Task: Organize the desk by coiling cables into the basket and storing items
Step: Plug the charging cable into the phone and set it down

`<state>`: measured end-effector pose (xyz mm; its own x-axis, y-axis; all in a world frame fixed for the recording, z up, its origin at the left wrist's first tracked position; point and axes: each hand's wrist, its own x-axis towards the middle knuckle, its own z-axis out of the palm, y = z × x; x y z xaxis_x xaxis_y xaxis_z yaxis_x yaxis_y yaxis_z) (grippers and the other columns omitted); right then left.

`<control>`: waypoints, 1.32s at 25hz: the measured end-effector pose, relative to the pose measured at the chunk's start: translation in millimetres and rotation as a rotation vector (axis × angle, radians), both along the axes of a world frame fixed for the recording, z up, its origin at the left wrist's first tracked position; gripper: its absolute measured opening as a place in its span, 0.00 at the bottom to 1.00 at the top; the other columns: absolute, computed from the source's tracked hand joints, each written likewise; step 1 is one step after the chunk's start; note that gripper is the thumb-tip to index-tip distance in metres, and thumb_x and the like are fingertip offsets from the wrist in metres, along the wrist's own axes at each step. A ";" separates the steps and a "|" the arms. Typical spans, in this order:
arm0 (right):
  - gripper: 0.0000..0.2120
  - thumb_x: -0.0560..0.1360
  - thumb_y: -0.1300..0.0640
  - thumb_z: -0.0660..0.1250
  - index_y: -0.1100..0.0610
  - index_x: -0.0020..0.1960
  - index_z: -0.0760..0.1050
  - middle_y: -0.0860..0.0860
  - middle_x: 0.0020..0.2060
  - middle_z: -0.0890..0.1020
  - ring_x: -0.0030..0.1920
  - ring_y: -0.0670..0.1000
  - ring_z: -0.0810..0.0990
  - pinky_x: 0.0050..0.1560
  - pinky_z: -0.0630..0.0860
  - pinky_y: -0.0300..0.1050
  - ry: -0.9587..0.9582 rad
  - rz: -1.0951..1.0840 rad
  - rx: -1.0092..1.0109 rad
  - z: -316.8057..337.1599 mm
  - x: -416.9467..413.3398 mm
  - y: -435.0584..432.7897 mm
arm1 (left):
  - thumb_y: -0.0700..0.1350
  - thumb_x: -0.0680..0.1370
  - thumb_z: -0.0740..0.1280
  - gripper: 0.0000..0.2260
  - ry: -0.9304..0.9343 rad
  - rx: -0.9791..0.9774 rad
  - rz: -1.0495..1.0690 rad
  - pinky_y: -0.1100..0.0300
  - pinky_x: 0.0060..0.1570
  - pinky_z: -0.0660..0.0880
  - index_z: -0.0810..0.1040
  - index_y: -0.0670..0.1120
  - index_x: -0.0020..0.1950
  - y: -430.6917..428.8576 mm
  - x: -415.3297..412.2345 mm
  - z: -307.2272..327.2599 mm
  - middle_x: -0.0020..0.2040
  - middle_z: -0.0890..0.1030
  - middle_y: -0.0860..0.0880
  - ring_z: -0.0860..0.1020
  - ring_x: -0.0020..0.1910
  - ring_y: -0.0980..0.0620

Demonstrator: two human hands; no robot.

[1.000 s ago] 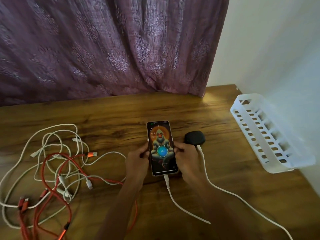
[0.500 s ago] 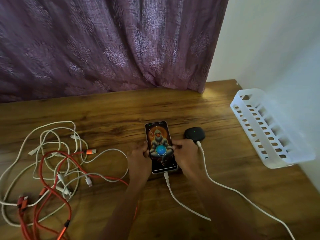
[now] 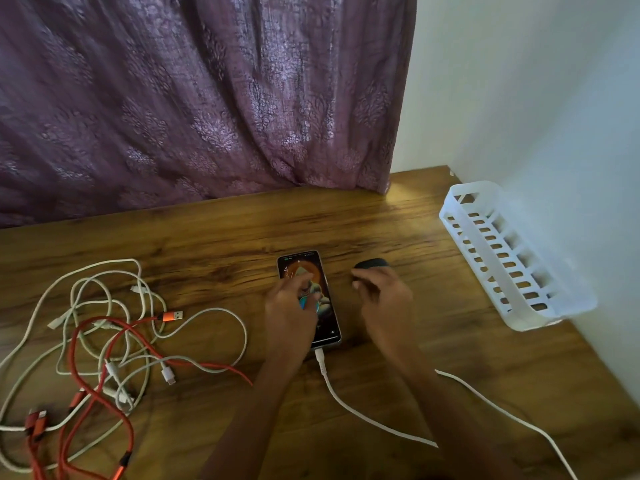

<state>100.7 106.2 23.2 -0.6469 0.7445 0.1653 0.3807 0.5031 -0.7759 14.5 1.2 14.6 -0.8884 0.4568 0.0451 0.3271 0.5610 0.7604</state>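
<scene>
Cables point(image 3: 104, 344), white and red, tangled at desk point(image 3: 221, 237) left; phone point(image 3: 320, 299) flat at centre, plugged into white cable point(image 3: 349, 407), under loosely open left hand point(image 3: 289, 313); right hand point(image 3: 384, 296) half-curled, empty, beside black case point(image 3: 372, 263); basket point(image 3: 512, 258) far right.

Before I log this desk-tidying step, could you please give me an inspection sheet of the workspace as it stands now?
Surface: wooden desk, grain visible.
Job's things: white slotted basket at the right by the wall, nothing seen in it; phone flat, screen lit; black case beside it.
Clutter: nothing seen beyond the cables.
Grippers: left hand over the phone, blurred; right hand fingers curled by the black case, grasp unclear.
Cables: tangled white and red cables uncoiled at the left; white cable plugged into the phone; another white cable trailing right.
Surroundings: purple curtain behind, white wall at right.
</scene>
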 end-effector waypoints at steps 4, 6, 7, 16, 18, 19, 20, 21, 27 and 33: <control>0.22 0.73 0.69 0.64 0.54 0.65 0.72 0.53 0.63 0.73 0.61 0.52 0.74 0.59 0.70 0.36 -0.039 -0.053 -0.127 -6.4 9.8 47.4 | 0.46 0.75 0.68 0.19 0.055 -0.091 -0.177 0.58 0.62 0.66 0.72 0.48 0.66 40.3 4.5 6.0 0.64 0.74 0.48 0.68 0.66 0.50; 0.31 0.71 0.73 0.62 0.52 0.70 0.66 0.53 0.69 0.67 0.69 0.53 0.67 0.69 0.66 0.49 -0.155 0.098 -0.170 -13.0 9.6 68.8 | 0.48 0.75 0.68 0.24 0.104 -0.193 -0.246 0.57 0.65 0.60 0.68 0.47 0.69 53.1 4.8 3.1 0.67 0.72 0.49 0.64 0.68 0.49; 0.34 0.70 0.74 0.62 0.52 0.72 0.63 0.53 0.71 0.65 0.71 0.53 0.63 0.71 0.64 0.52 -0.211 0.187 -0.180 -17.9 8.5 77.5 | 0.49 0.75 0.67 0.25 0.145 -0.231 -0.279 0.58 0.65 0.59 0.66 0.47 0.70 57.6 3.9 0.9 0.68 0.72 0.49 0.63 0.68 0.49; 0.29 0.69 0.70 0.68 0.56 0.68 0.69 0.54 0.65 0.74 0.65 0.52 0.71 0.67 0.69 0.54 -0.186 0.344 -0.264 -11.7 6.1 99.8 | 0.43 0.75 0.67 0.25 0.154 -0.183 -0.356 0.60 0.61 0.60 0.65 0.47 0.71 73.6 2.7 -2.3 0.67 0.73 0.49 0.65 0.66 0.49; 0.29 0.68 0.71 0.69 0.55 0.66 0.71 0.52 0.61 0.77 0.63 0.50 0.75 0.65 0.72 0.52 -0.071 0.351 -0.301 10.1 10.7 98.4 | 0.38 0.75 0.67 0.25 0.104 -0.027 -0.366 0.67 0.62 0.59 0.66 0.45 0.71 73.9 2.2 14.8 0.67 0.72 0.47 0.66 0.67 0.51; 0.28 0.68 0.72 0.70 0.56 0.65 0.72 0.51 0.59 0.78 0.61 0.50 0.76 0.64 0.73 0.49 -0.016 0.341 -0.311 24.8 12.5 97.9 | 0.36 0.74 0.66 0.25 0.098 0.047 -0.378 0.73 0.61 0.58 0.67 0.45 0.70 73.2 1.5 27.6 0.67 0.73 0.47 0.68 0.66 0.52; 0.28 0.67 0.73 0.69 0.57 0.65 0.72 0.51 0.59 0.78 0.61 0.49 0.76 0.63 0.74 0.45 0.037 0.327 -0.317 42.8 14.2 96.3 | 0.34 0.73 0.66 0.25 0.112 0.117 -0.385 0.78 0.59 0.57 0.68 0.44 0.70 72.2 1.0 42.1 0.66 0.73 0.46 0.68 0.65 0.55; 0.28 0.68 0.73 0.69 0.57 0.65 0.71 0.51 0.59 0.78 0.61 0.49 0.76 0.62 0.74 0.42 0.084 0.314 -0.314 60.3 15.1 95.7 | 0.32 0.73 0.67 0.26 0.144 0.183 -0.387 0.82 0.57 0.57 0.69 0.44 0.69 71.2 0.0 57.6 0.65 0.74 0.47 0.68 0.62 0.57; 0.28 0.71 0.71 0.68 0.47 0.64 0.67 0.50 0.59 0.76 0.61 0.49 0.75 0.62 0.72 0.36 0.301 0.375 -0.072 158.4 25.9 81.3 | 0.31 0.70 0.69 0.26 0.308 0.451 -0.387 0.73 0.61 0.67 0.71 0.45 0.67 61.6 0.4 151.8 0.59 0.73 0.55 0.73 0.59 0.60; 0.26 0.71 0.73 0.67 0.50 0.62 0.69 0.47 0.56 0.77 0.59 0.47 0.77 0.60 0.74 0.38 0.526 0.375 0.009 221.9 40.0 60.9 | 0.30 0.70 0.68 0.26 0.386 0.613 -0.450 0.71 0.60 0.70 0.70 0.47 0.66 47.9 14.4 222.0 0.57 0.74 0.58 0.75 0.57 0.59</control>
<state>140.7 167.2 245.1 -0.6938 0.4807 0.5362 -0.2525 0.5350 -0.8063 28.9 49.1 236.5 -0.4992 0.5589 0.6622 0.7191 -0.1592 0.6765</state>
